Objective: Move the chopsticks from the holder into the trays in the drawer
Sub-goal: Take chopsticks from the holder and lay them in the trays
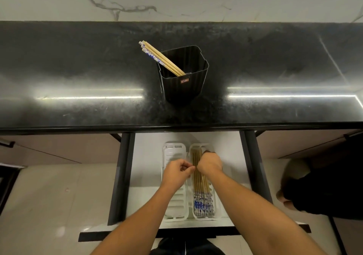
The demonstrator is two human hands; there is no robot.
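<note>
A black ribbed holder [182,85] stands on the dark countertop, with several wooden chopsticks [157,55] leaning out of it to the upper left. Below, an open drawer [149,156] holds two white slotted trays side by side. The left tray [174,203] shows no chopsticks. The right tray [217,213] holds several chopsticks [202,195], their blue-and-white ends toward me. My right hand [210,164] is closed over the middle of those chopsticks. My left hand [176,172] hovers over the left tray, fingers curled, its fingertips by the edge of the bundle.
The glossy black countertop [78,67] runs the full width, backed by a white marble wall. Its front edge overhangs the back of the drawer. Black drawer rails [121,176] flank the trays. A person's foot and dark clothing [284,199] are on the floor at the right.
</note>
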